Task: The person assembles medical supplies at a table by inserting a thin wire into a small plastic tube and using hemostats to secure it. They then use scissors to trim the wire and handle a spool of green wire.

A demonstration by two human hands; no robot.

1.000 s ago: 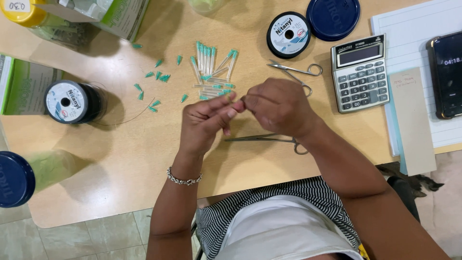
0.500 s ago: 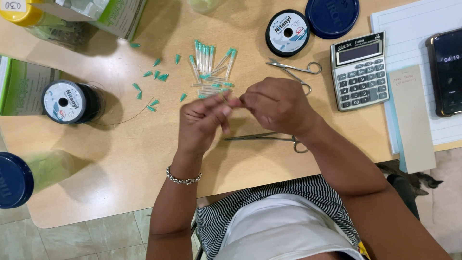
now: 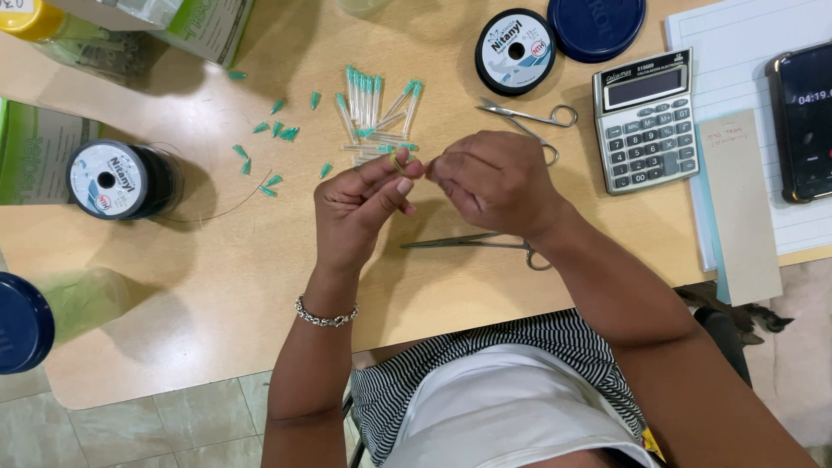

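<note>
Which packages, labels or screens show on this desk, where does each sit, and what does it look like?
Spool label: top centre, round, white on a black spool.
Second spool label: far left, round, white on a black spool.
Calculator screen: upper right, grey rectangle on a silver calculator.
Phone screen: right edge, dark, lit.
Green-and-white box: top left, part cut off.
Green package: left edge.

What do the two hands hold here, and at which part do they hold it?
The left hand pinches a small yellowish loop between thumb and fingertips. The right hand meets it at the fingertips; its own grip is hidden.
</note>
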